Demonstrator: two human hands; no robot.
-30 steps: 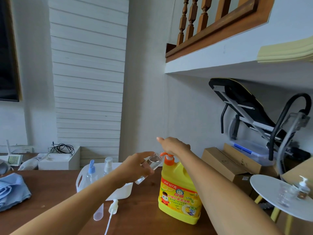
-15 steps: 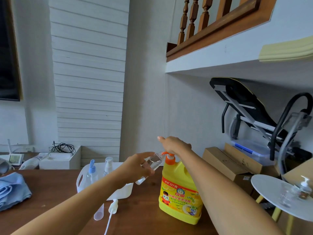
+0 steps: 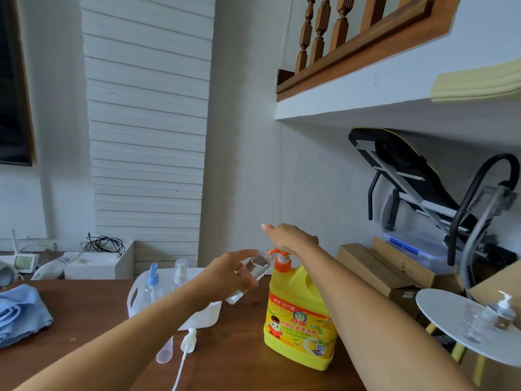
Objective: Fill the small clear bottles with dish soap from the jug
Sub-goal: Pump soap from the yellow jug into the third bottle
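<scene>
Almost nothing moved since earlier; small clear bottle (image 3: 251, 273) being held tilted at jug (image 3: 300, 314) spout, left hand (image 3: 225, 273) fingers clamped; right hand (image 3: 290, 238) pressing pump, fingers unclear; further pumping needed

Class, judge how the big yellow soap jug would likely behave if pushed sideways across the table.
The yellow jug looks bulky, so probably heavy. Its wide flat base on the table suggests sliding rather than tipping. A push at its orange pump might rock it.
</scene>
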